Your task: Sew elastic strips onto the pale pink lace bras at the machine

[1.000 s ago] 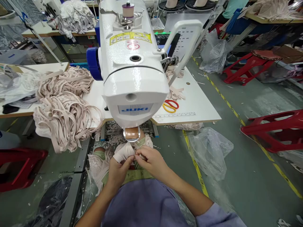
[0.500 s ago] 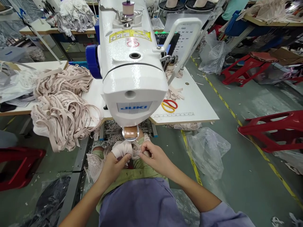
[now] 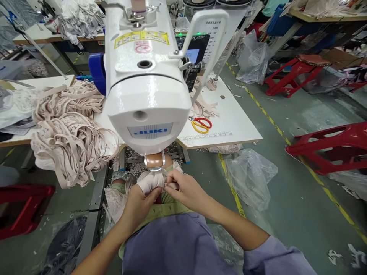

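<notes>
A pale beige bra (image 3: 151,182), with smooth band and lace, hangs over my lap just below the sewing machine head (image 3: 149,110). My left hand (image 3: 139,203) has its thumb on top of the folded band and its fingers underneath. Close beside it, my right hand (image 3: 186,191) pinches the bra's edge with closed fingertips. Both hands nearly meet at the band. What lies between the right fingertips is mostly hidden. Lace fabric (image 3: 115,202) droops to the left of my left wrist.
A heap of beige bras (image 3: 74,145) overhangs the left table edge. Scissors with red and yellow handles (image 3: 201,125) lie on the white tabletop (image 3: 241,128), near fabric strips (image 3: 205,107). Red stools (image 3: 329,149) and plastic bags (image 3: 252,177) are on the floor to the right.
My right hand has come closer to my left along the band; the pale strip at its fingertips is now mostly covered. The head view has shifted slightly, moving the machine leftward in the picture.
</notes>
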`<state>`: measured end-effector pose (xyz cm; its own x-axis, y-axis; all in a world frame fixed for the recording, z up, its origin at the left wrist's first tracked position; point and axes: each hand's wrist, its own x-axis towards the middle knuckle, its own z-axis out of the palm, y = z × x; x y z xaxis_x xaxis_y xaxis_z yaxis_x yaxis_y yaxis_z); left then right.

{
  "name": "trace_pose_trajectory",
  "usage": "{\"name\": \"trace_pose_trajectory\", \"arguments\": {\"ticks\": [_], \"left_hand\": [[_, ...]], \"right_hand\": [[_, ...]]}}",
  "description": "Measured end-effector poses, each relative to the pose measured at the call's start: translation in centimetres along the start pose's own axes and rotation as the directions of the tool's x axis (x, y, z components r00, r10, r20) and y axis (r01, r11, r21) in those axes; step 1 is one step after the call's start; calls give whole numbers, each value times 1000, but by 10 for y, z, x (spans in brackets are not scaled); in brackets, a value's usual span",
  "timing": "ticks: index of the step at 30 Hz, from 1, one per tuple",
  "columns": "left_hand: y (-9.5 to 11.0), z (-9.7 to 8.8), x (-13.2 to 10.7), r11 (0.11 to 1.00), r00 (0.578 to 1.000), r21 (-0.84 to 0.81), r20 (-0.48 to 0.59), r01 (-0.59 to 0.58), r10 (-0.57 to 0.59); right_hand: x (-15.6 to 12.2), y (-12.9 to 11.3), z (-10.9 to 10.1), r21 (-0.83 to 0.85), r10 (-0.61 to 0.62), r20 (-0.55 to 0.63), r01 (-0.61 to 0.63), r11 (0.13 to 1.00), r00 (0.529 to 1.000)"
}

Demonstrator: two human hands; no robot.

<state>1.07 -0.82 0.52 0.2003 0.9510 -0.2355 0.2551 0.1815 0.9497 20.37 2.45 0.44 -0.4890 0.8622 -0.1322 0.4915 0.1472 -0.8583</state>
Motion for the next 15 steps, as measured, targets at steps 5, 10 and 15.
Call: {"name": "trace_pose_trajectory", "arguments": {"ticks": [5,10,15], "left_hand": [[-1,-4,6,999,999,-11,13,-41,41],[1,-5,10,999,1000,-47,13,-5,6],[-1,-2,11,984,997,-161,-3,70,-71]], "right_hand": [[10,5,-6,49,8,39,-10,999,999],[16,8,-6,294,103,138,-140,945,985],[16,16,4,580,173,234,-280,765,957]]}}
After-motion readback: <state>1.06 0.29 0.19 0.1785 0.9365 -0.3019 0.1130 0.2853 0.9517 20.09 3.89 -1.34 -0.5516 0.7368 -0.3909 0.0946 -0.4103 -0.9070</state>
